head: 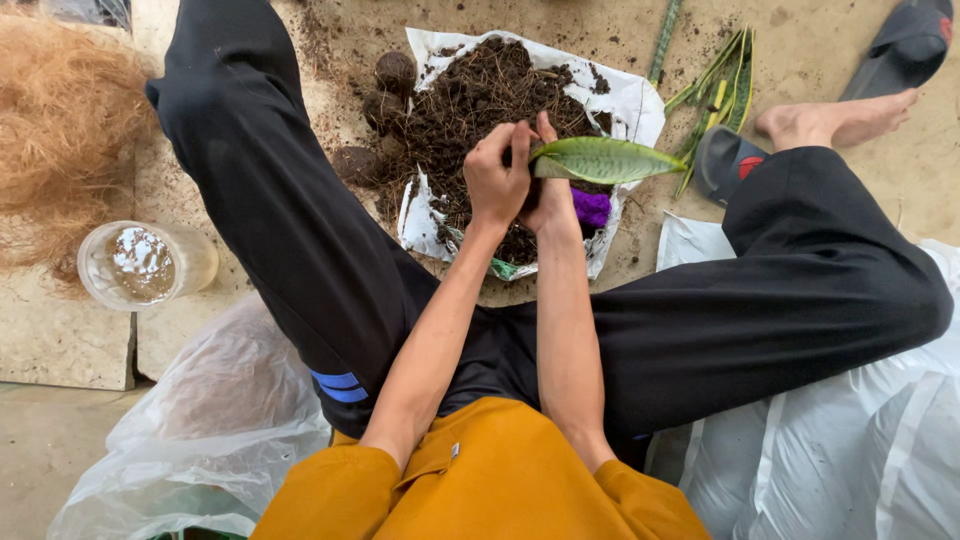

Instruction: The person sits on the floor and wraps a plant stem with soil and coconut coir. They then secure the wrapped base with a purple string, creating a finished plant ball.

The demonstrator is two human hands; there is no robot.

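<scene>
Snake-plant leaf (605, 159) lies level, long axis pointing right from both hands; left hand (497, 180) and right hand (553, 195) pinch its base over the soil heap (480, 100).

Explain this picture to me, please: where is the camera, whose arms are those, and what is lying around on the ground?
One camera, worn on a person's head, looks down at their own arms and legs; they sit on the ground in black trousers. The left hand and right hand meet over a pile of soil on a white sheet. Together they hold a green leaf that points to the right. Round soil balls lie beside the pile, more cut leaves to the right, a clear cup of water and brown fibre to the left.
</scene>
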